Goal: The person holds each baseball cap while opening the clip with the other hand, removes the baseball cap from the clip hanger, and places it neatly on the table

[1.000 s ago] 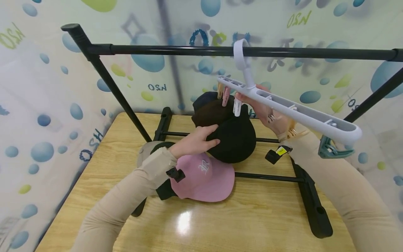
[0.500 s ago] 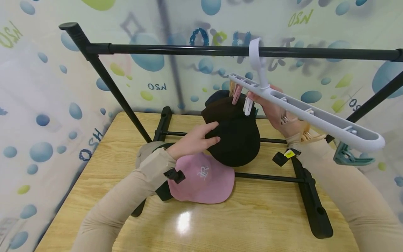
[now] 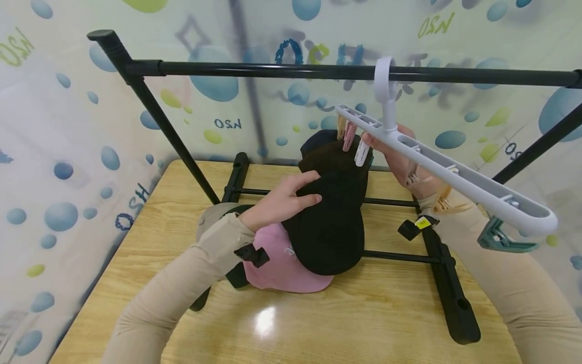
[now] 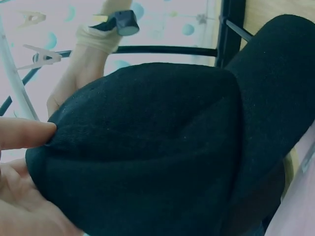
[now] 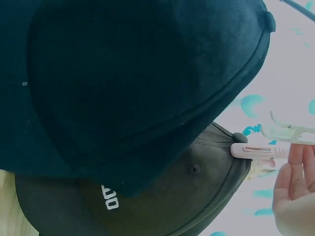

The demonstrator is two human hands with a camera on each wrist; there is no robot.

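Note:
My left hand pinches a black cap at its crown, thumb and fingers on the cloth. The cap's brim hangs down over part of a pink cap. My right hand is under a light grey hanger, its fingertips on a white clothespin, which looks spread in the right wrist view. Beside it, a pink clothespin is clipped to the top of a brown cap. A navy cap hangs behind, near a tan clothespin.
The hanger hooks over the black rail of a rack standing on a wooden table. A teal clothespin hangs at its near end. A grey cap lies by my left forearm. A patterned curtain is behind.
The hanger, the clipped caps and my right hand have shifted right along the rail. The black cap has swung lower in my left hand, covering more of the pink cap.

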